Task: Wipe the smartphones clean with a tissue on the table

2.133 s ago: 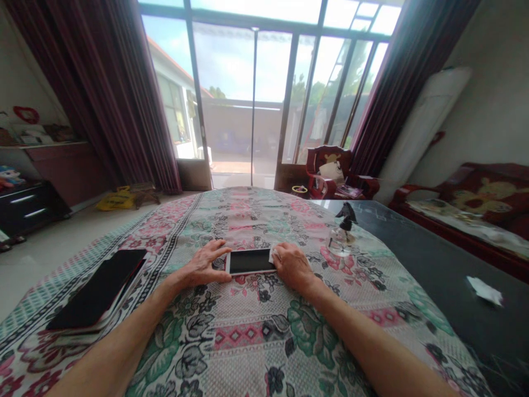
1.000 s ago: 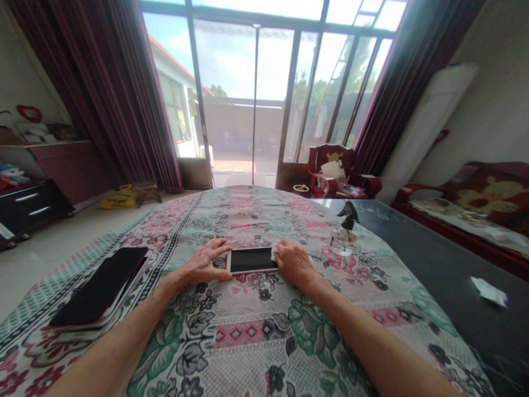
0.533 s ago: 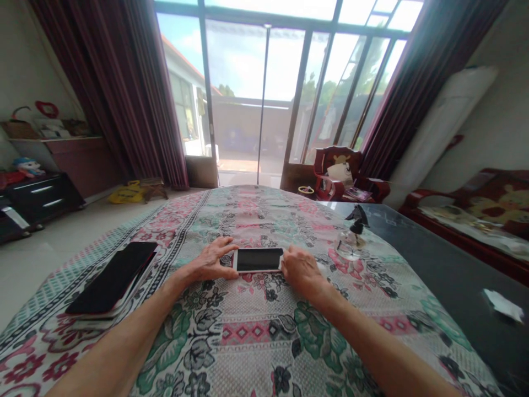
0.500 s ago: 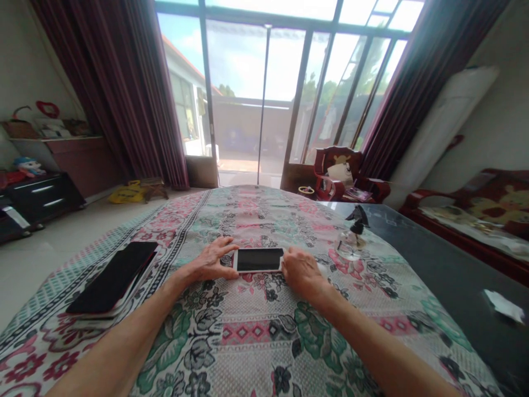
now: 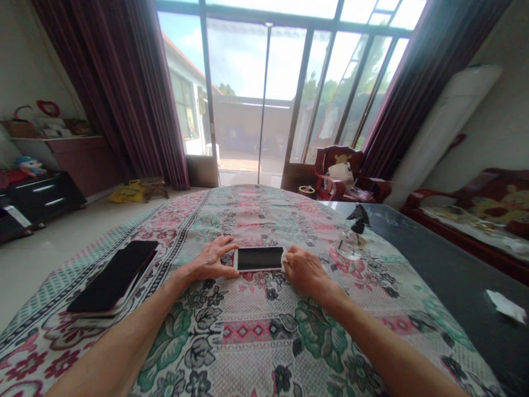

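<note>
A white-framed smartphone [image 5: 260, 259] with a dark screen lies flat and lengthwise across the flowered tablecloth [image 5: 256, 300]. My left hand [image 5: 212, 259] holds its left end, thumb at the near corner and fingers at the far corner. At the right end, my right hand [image 5: 306, 270] is closed, fingers bunched against the phone's edge. A bit of white, tissue-like material shows at those fingertips, mostly hidden by the hand. To the right stands a clear spray bottle [image 5: 350, 243] with a black trigger head.
A black-covered stack of flat items [image 5: 115, 278] lies left of my left forearm. Beyond the cloth's right side is a dark tabletop [image 5: 438, 259] with a crumpled white paper [image 5: 507, 305]. A red wooden chair [image 5: 343, 171] stands by the glass doors.
My right hand has shifted slightly right, back from the screen to the phone's right edge, exposing more of that end. My left hand and the phone have hardly moved.
</note>
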Demonstrator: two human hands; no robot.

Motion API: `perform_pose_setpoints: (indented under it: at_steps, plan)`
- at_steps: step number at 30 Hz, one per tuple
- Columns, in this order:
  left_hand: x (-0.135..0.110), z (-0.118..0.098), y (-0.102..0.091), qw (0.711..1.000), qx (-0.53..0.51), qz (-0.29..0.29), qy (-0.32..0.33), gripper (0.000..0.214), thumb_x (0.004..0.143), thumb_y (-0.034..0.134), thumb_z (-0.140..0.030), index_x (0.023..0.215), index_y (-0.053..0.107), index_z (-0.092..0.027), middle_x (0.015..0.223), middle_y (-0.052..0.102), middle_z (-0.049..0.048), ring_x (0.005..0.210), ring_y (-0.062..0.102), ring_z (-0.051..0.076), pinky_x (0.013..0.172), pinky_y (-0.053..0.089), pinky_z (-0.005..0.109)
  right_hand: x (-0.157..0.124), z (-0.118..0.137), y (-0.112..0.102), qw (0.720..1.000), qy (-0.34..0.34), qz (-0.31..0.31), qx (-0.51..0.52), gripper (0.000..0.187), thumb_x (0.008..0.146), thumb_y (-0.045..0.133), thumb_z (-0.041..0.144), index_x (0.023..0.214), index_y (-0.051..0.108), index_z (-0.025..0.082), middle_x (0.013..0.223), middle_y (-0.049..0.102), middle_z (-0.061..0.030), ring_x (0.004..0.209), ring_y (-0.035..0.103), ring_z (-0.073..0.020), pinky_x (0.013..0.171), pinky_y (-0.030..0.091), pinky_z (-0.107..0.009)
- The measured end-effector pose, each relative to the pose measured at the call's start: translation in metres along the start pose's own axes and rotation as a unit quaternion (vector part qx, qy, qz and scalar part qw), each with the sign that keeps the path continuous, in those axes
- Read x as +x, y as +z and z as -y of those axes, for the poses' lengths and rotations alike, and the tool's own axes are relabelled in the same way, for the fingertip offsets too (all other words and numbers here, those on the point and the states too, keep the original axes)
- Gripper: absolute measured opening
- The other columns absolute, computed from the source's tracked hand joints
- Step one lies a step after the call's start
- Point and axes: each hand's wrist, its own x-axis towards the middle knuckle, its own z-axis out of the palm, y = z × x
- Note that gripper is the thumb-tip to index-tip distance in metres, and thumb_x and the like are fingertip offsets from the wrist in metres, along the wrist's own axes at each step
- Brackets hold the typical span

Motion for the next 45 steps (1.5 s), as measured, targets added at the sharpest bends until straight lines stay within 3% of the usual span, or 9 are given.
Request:
perform_pose_setpoints:
  at_steps: [4,8,17,30,39,45]
  plan:
    - [0.001,0.003,0.002,1.000,-0.002,-0.006,0.001,0.074,0.068,0.066,-0.062,0.132,0.048,-0.030,0.152,0.031,0.0043,0.140,0.024,0.031,0.113,0.024,0.043,-0.011,-0.019,0.017,0.988,-0.090,-0.094,0.086,0.025,0.092,0.043,0.019,0.096,0.067,0.015,0.099,0.064,-0.0090,0.090,0.060,-0.0168,0.083,0.046,-0.027]
    - [0.001,0.002,0.002,1.000,0.000,-0.006,0.005,0.073,0.068,0.066,-0.061,0.132,0.048,-0.030,0.152,0.031,0.0041,0.140,0.024,0.031,0.113,0.025,0.042,-0.020,-0.033,0.027,0.970,-0.136,-0.132,0.150,0.025,0.091,0.045,0.022,0.102,0.067,0.018,0.105,0.064,-0.0079,0.096,0.060,-0.0168,0.086,0.048,-0.029]
    - [0.001,0.003,0.001,1.000,-0.011,-0.003,0.007,0.073,0.067,0.065,-0.063,0.131,0.048,-0.031,0.153,0.030,0.0024,0.140,0.023,0.031,0.113,0.025,0.042,-0.020,-0.045,0.019,0.963,-0.147,-0.092,0.206,0.021,0.090,0.050,0.021,0.091,0.070,0.021,0.103,0.066,-0.0037,0.093,0.062,-0.0137,0.086,0.049,-0.028]
    - [0.001,0.004,0.003,1.000,-0.017,-0.009,0.009,0.071,0.070,0.069,-0.058,0.132,0.048,-0.031,0.153,0.030,0.0050,0.140,0.022,0.032,0.114,0.023,0.046,-0.019,-0.039,0.018,0.964,-0.194,-0.114,0.143,0.019,0.089,0.051,0.018,0.091,0.070,0.020,0.100,0.069,-0.0040,0.094,0.060,-0.0154,0.086,0.048,-0.030]
    - [0.003,0.007,0.006,1.000,-0.008,-0.016,0.013,0.075,0.067,0.068,-0.063,0.132,0.048,-0.031,0.152,0.031,0.0047,0.140,0.023,0.033,0.113,0.024,0.045,-0.009,-0.014,0.017,0.953,-0.249,-0.096,0.144,0.024,0.093,0.046,0.018,0.096,0.069,0.021,0.102,0.068,-0.0035,0.097,0.058,-0.0145,0.091,0.046,-0.031]
    - [0.003,0.010,0.008,1.000,0.004,-0.017,0.013,0.075,0.067,0.064,-0.069,0.131,0.047,-0.034,0.153,0.030,0.0013,0.140,0.024,0.032,0.112,0.024,0.043,-0.015,-0.008,0.003,0.945,-0.273,-0.075,0.165,0.027,0.091,0.047,0.018,0.110,0.065,0.021,0.113,0.066,-0.0050,0.106,0.057,-0.0152,0.101,0.041,-0.037]
